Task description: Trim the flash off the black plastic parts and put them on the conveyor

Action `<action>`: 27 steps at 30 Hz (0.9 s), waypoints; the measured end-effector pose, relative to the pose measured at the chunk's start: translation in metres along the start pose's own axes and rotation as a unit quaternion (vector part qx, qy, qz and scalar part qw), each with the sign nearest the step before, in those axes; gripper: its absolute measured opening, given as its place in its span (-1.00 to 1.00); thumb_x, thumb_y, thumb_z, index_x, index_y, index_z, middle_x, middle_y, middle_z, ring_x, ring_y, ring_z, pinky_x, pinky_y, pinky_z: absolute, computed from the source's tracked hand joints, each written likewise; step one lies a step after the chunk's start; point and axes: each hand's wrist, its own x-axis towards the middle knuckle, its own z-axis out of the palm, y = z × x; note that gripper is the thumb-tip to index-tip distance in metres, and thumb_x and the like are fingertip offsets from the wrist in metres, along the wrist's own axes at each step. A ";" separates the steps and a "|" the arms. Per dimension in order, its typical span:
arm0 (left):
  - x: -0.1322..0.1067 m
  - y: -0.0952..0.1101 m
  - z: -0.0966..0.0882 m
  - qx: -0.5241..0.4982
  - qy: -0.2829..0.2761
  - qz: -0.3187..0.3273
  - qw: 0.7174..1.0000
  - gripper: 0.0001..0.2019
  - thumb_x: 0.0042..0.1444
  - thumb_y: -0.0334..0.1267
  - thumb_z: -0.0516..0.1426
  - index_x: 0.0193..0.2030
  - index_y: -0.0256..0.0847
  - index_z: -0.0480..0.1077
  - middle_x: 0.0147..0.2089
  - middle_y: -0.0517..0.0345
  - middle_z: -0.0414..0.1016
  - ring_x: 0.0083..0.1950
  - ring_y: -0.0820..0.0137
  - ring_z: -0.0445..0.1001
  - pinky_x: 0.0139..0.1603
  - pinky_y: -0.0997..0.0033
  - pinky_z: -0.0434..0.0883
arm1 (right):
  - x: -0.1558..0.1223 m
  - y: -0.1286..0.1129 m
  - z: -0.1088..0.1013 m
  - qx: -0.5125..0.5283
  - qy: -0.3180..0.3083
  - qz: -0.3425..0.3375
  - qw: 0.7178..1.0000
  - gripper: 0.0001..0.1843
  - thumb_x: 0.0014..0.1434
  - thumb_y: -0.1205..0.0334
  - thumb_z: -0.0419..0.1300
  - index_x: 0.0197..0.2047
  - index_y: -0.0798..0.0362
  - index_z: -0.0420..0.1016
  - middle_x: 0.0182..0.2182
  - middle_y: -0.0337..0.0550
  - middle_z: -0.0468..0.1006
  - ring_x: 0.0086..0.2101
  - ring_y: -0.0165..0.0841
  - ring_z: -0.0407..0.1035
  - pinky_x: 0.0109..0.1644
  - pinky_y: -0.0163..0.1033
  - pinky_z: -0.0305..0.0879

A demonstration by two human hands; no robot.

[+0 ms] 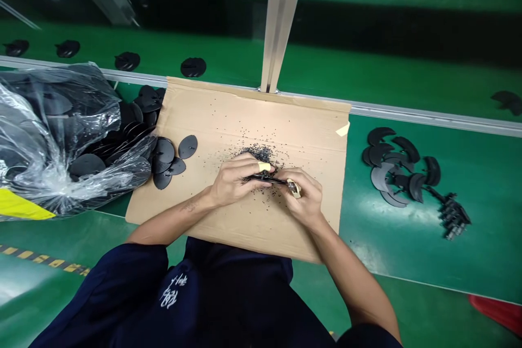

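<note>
Across the green bench [408, 253], over a cardboard sheet [191, 114], I see the dark part [275, 179] pinched between the left hand [234, 178] and right hand [305, 196], seemingly unfinished. Tiny black pieces [256, 150] lie around; loose discs [163, 150] and curved pieces [382, 176] farther out suggest plenty remains.

Factory workshop | green workbench [408, 253] | striped floor tape [41, 259] | bagged black discs [87, 165]

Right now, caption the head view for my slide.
Left hand and right hand hold a black part above a cardboard sheet scattered with tiny black pieces.
</note>
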 end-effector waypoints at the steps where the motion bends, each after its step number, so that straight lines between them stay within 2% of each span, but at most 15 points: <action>1: 0.000 0.000 0.000 0.007 -0.003 0.008 1.000 -0.76 0.31 -0.24 0.28 0.08 -0.16 0.55 -0.16 0.10 0.70 -0.20 0.42 0.60 -0.18 0.34 0.55 | 0.000 0.000 0.001 0.002 0.000 -0.003 1.000 -0.80 0.22 0.44 0.29 -0.15 -0.05 0.58 -0.28 -0.16 0.68 -0.24 -0.30 0.60 -0.14 -0.16 0.56; 4: 0.000 0.002 -0.001 0.020 -0.006 0.019 1.000 -0.77 0.33 -0.23 0.25 0.09 -0.17 0.54 -0.19 0.11 0.71 -0.24 0.43 0.60 -0.20 0.34 0.55 | -0.001 0.001 0.001 0.009 -0.001 0.004 1.000 -0.80 0.22 0.43 0.31 -0.14 -0.06 0.59 -0.28 -0.17 0.68 -0.24 -0.29 0.60 -0.13 -0.16 0.56; 7: 0.000 0.004 -0.001 0.031 0.015 0.024 0.999 -0.78 0.26 -0.22 0.32 0.03 -0.13 0.56 -0.25 0.16 0.71 -0.29 0.44 0.61 -0.25 0.36 0.55 | -0.002 0.001 0.001 0.014 -0.013 0.023 1.000 -0.83 0.23 0.39 0.30 -0.14 -0.06 0.59 -0.26 -0.14 0.69 -0.23 -0.26 0.61 -0.12 -0.12 0.58; 12: -0.001 0.006 -0.002 0.031 0.011 0.025 0.999 -0.79 0.30 -0.23 0.28 0.06 -0.10 0.55 -0.22 0.15 0.72 -0.25 0.42 0.65 -0.23 0.34 0.58 | -0.003 0.001 0.000 0.001 -0.023 0.040 0.999 -0.88 0.25 0.33 0.28 -0.16 -0.05 0.59 -0.26 -0.11 0.70 -0.26 -0.25 0.61 -0.15 -0.10 0.58; 17: -0.002 0.010 -0.002 0.052 0.024 0.025 0.998 -0.81 0.23 -0.25 0.34 -0.03 -0.15 0.58 -0.31 0.18 0.69 -0.33 0.43 0.63 -0.29 0.40 0.56 | -0.003 -0.001 -0.001 0.005 -0.037 0.043 0.998 -0.90 0.26 0.32 0.28 -0.16 -0.04 0.59 -0.27 -0.10 0.71 -0.25 -0.24 0.62 -0.15 -0.10 0.59; 20: -0.002 0.012 -0.003 0.050 0.024 0.028 0.998 -0.79 0.24 -0.28 0.33 0.01 -0.15 0.57 -0.25 0.16 0.71 -0.28 0.42 0.64 -0.26 0.37 0.57 | -0.003 -0.002 -0.001 0.010 -0.031 0.043 0.999 -0.91 0.26 0.32 0.29 -0.18 -0.04 0.59 -0.27 -0.11 0.70 -0.26 -0.25 0.62 -0.17 -0.11 0.59; 23: -0.001 0.012 -0.005 0.029 -0.001 0.017 0.999 -0.76 0.25 -0.24 0.32 0.05 -0.16 0.55 -0.21 0.12 0.71 -0.23 0.40 0.64 -0.19 0.33 0.59 | -0.004 -0.002 0.000 0.025 -0.018 0.040 0.999 -0.93 0.26 0.33 0.30 -0.20 -0.04 0.58 -0.27 -0.13 0.70 -0.28 -0.28 0.60 -0.18 -0.13 0.58; 27: -0.001 0.011 -0.005 -0.016 -0.027 -0.040 0.999 -0.70 0.25 -0.15 0.32 0.07 -0.18 0.54 -0.12 0.05 0.71 -0.12 0.34 0.67 -0.08 0.28 0.62 | -0.003 -0.003 0.001 0.036 -0.016 0.070 0.997 -0.98 0.27 0.22 0.32 -0.22 -0.04 0.57 -0.29 -0.13 0.69 -0.28 -0.26 0.59 -0.16 -0.10 0.57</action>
